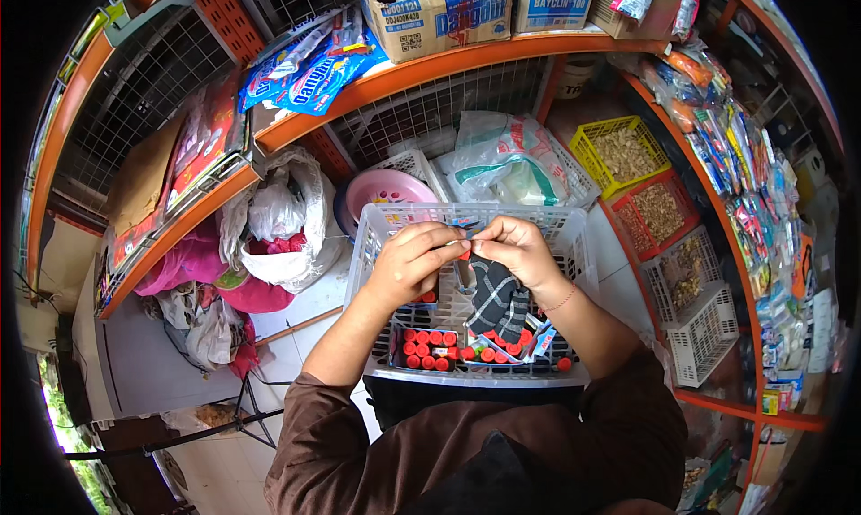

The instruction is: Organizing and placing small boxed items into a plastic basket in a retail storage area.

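Observation:
My left hand [418,258] and my right hand [519,249] meet fingertip to fingertip above a translucent plastic crate [484,379]. Pinched between them is a small item with a bit of red showing, mostly hidden by the fingers. A black-and-white checked cloth [496,296] hangs from my right hand into the crate. Below it lie two open cartons of small red-capped bottles, the left carton [428,350] in neat rows, the right carton [494,350] partly covered by the cloth. One red-capped bottle [564,364] is loose at the right. Another carton [426,297] is partly hidden under my left wrist.
A pink basin [390,189] and a plastic bag [508,159] sit beyond the crate. Stuffed white sacks [296,266] are at left. Orange-edged shelves [430,78] curve around, bearing boxes and packets. At right stand a yellow basket [622,153] and a red tray [656,212] of dry goods.

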Demonstrator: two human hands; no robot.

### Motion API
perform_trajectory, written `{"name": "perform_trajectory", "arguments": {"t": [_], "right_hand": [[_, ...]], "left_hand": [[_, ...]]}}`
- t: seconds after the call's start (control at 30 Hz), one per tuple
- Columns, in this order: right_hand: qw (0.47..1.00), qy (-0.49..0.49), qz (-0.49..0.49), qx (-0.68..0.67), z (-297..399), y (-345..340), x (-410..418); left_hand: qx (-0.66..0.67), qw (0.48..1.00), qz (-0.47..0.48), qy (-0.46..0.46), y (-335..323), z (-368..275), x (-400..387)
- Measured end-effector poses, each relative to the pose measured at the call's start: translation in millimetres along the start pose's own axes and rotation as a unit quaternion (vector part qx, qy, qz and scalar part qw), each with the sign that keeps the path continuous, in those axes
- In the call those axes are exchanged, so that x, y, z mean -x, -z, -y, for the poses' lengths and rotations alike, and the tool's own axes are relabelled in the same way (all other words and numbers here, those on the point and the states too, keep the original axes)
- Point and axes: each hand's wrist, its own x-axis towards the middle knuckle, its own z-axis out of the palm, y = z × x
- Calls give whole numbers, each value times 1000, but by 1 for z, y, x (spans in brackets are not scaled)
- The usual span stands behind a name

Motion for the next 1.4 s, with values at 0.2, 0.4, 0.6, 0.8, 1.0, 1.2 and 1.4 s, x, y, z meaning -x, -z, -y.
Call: {"name": "perform_trajectory", "arguments": {"t": [0.2,0.4,0.6,0.8,1.0,1.2,1.4], "right_hand": [[970,122,-67,199,2,-14,3],[918,232,-65,315,16,-18,9],[913,245,-51,322,23,-21,10],[901,273,-53,333,26,-24,10],[861,302,26,408,34,-26,11],[792,345,41,502,27,-28,11],[859,310,-21,407,21,-32,10]], "left_hand": [[38,997,-4,62,-4,-2,-2],[136,962,7,238,-3,-1,6],[304,902,-7,306,-11,5,25],[409,842,59,346,-8,3,22],[389,869,56,300,-8,-2,19],[302,894,156,292,8,-5,7],[192,967,88,144,5,-7,5]]}}
